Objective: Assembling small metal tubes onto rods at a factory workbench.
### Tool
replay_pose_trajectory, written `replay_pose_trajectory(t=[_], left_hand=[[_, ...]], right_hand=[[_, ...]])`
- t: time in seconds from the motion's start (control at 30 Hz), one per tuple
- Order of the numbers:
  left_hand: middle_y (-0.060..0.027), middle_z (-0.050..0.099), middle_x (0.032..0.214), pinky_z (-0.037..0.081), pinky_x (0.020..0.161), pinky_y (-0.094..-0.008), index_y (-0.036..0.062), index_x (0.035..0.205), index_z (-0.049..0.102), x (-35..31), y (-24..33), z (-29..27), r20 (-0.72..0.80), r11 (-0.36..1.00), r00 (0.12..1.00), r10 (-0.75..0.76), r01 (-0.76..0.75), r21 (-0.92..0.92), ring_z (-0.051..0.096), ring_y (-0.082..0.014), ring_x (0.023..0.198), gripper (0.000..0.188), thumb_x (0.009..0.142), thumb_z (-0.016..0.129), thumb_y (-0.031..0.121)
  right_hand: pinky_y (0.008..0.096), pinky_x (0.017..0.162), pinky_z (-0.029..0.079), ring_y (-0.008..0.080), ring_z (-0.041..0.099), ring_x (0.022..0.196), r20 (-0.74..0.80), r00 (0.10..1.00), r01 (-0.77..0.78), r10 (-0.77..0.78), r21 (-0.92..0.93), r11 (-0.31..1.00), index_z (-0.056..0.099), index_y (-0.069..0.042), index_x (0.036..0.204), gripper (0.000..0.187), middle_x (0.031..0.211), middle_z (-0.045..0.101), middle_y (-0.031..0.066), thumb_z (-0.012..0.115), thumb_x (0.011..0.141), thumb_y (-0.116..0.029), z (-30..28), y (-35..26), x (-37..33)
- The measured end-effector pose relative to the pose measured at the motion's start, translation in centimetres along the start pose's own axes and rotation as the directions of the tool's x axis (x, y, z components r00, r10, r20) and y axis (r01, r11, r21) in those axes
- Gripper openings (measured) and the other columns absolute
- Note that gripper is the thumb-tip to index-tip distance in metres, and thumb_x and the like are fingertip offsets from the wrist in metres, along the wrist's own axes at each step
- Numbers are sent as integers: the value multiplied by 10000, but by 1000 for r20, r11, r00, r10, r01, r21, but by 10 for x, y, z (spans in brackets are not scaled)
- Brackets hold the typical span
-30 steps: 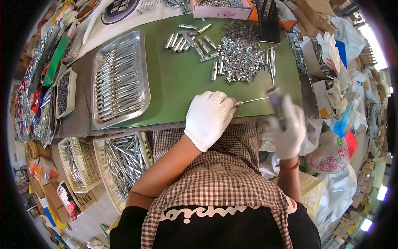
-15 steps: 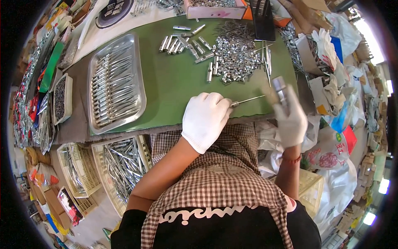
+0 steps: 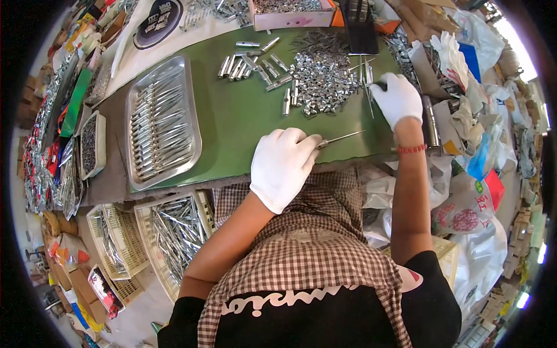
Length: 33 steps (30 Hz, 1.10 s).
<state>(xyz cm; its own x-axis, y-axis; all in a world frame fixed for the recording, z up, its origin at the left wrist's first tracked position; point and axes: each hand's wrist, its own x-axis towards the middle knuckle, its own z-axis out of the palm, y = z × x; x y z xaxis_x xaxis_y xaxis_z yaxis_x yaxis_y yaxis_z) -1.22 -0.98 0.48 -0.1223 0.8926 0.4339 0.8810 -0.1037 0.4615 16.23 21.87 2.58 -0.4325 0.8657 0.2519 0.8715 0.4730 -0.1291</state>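
From where I stand, the left hand (image 3: 284, 168), gloved in white, is nearer the person than the heap of small metal pieces (image 3: 328, 84) on the green mat (image 3: 232, 127). Its back faces up, knuckles bent, and its thumb side pinches the thicker end of a thin metal rod (image 3: 344, 137). That rod points rightward, its tip on the near side of the heap. The left forearm (image 3: 227, 243) slants up toward the heap from the lower left.

The right hand (image 3: 399, 100), gloved too, is to the right of the heap, palm down, fingers bent toward some loose rods (image 3: 369, 87) just beside the heap. I cannot tell whether it grips any. The right forearm (image 3: 411, 191) points almost straight away from the body, a red bracelet (image 3: 411, 149) at its wrist.

Right of the heap, past that wrist, lies a metal bar (image 3: 431, 122). Short tubes (image 3: 270, 69) lie left of the heap; farther left is a filled tray (image 3: 196, 124).
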Motion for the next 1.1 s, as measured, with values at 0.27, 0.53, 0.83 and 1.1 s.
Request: replay_pose_trajectory(t=[0.27, 0.53, 0.83, 1.1], left_hand=[[-55, 626, 842, 486, 717, -423, 110, 893, 722, 10, 7, 3, -49, 1000, 999, 19, -19, 1, 614, -290, 799, 102, 800, 712, 151], [-123, 643, 811, 524, 704, -452, 68, 778, 675, 20, -11, -15, 57, 996, 998, -15, 10, 90, 642, -324, 781, 89, 762, 667, 155], [-136, 654, 1046, 493, 895, -374, -17, 1101, 642, -3, -145, -176, -173, 749, 815, -553, 397, -530, 631, -232, 1000, 259, 970, 601, 203], [-77, 644, 1142, 445, 1081, -427, 24, 1183, 612, -30, -149, -201, -177, 110, 833, -524, -140, -984, 598, -202, 1145, 192, 997, 611, 74]], right_hand=[[478, 893, 533, 398, 682, 1013, 263, 953, -148, 150, -25, 989, 728, -63, 1054, 375, 1072, 718, 209, 590, 880, -365, -6, -3, 20], [388, 881, 507, 357, 664, 970, -164, 984, -3, 64, 352, 936, 647, -41, 1113, 238, 1048, 679, 201, 599, 961, -217, 2, 8, -33], [353, 792, 533, 253, 682, 852, -295, 938, -45, 181, 414, 909, 636, -23, 1130, 200, 993, 690, 130, 636, 983, -158, 30, 7, -86], [382, 839, 516, 324, 659, 921, -325, 934, -3, 149, 412, 911, 613, 2, 1123, 193, 1014, 668, 170, 603, 998, -144, 41, 21, -88]])
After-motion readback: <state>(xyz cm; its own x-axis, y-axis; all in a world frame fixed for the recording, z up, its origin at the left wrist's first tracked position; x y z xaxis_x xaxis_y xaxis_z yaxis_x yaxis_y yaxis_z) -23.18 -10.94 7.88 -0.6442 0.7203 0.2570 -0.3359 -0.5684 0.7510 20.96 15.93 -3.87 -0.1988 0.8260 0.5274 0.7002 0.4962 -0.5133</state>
